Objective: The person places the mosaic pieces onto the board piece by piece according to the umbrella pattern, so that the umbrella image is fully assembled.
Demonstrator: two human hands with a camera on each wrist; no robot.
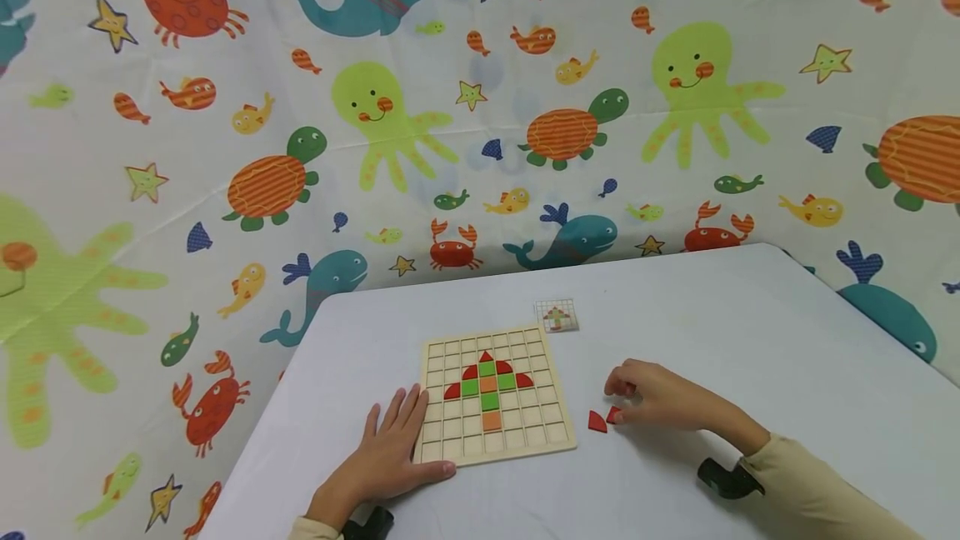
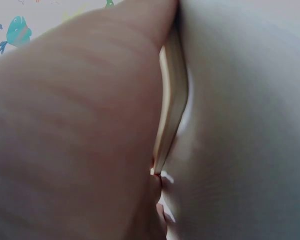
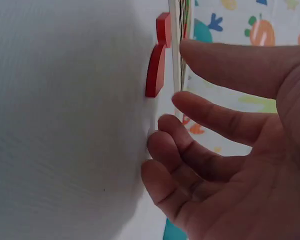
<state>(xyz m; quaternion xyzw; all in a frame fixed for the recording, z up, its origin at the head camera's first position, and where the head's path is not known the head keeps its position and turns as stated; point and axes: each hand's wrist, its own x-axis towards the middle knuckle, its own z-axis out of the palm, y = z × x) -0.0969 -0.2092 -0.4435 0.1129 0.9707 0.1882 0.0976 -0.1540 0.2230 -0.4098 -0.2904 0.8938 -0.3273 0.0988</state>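
Note:
A square wooden grid board (image 1: 450,436) lies on the white table, with red, green and orange tiles set in a rocket-like figure (image 1: 488,390). My left hand (image 1: 386,448) rests with straight fingers along the board's left edge, its thumb at the near corner. The left wrist view shows the palm beside the board's pale side (image 2: 173,95). Right of the board lie two red quarter-round tiles (image 1: 597,422). Over them my right hand (image 1: 660,397) hovers, thumb and loosely bent fingers apart. From the right wrist, both red tiles (image 3: 155,71) appear on the table, outside its grasp.
Just behind the board's far right corner lies a small pattern card (image 1: 557,316) bearing a similar coloured figure. The white table (image 1: 675,307) ends at a hanging cloth (image 1: 480,107) printed with sea animals. Dark wrist devices (image 1: 729,478) are worn on both wrists.

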